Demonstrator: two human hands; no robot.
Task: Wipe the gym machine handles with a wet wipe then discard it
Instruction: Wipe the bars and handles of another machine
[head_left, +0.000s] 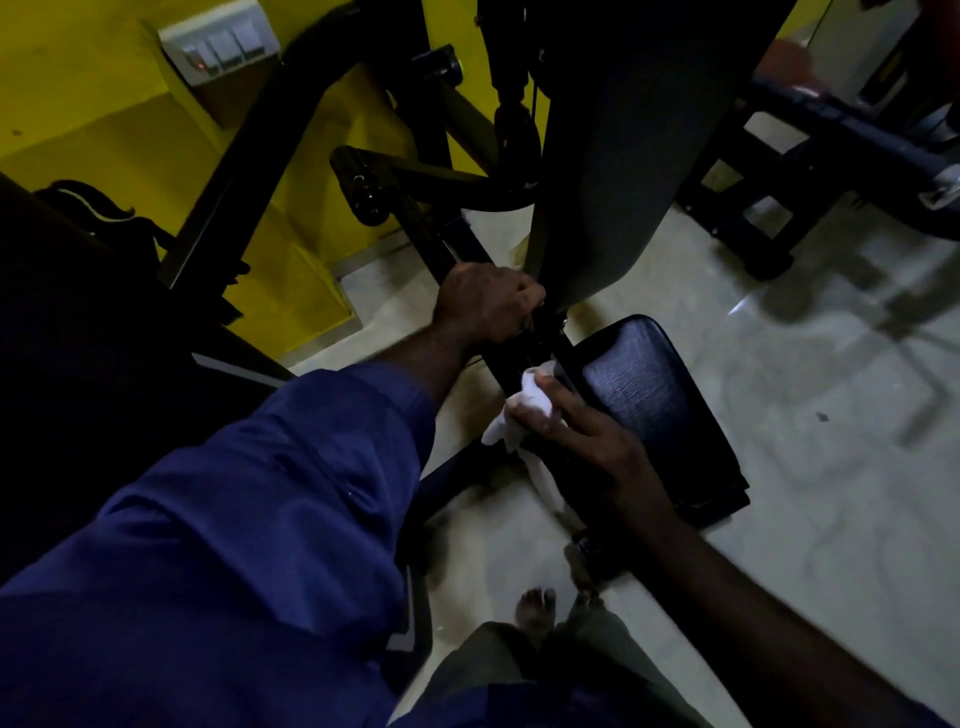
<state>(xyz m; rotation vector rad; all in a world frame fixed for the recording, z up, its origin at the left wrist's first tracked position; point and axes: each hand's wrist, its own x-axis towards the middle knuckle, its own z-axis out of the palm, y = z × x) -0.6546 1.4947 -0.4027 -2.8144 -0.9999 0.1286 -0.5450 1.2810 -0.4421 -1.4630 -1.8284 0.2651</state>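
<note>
Left hand fisted round black steel machine bar; right hand pinches crumpled white wet wipe against it. Wipe likely soft, limp, light: bunch it, grip mid-wad.

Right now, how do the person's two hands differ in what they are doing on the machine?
The left hand is closed in a fist around the black machine bar, bare, with no wipe in it. The right hand sits lower on the same bar, beside the seat pad, fingers looser, pressing a white wet wipe against it. The left arm wears a blue sleeve; the right forearm is bare. Both touch the machine.
</note>
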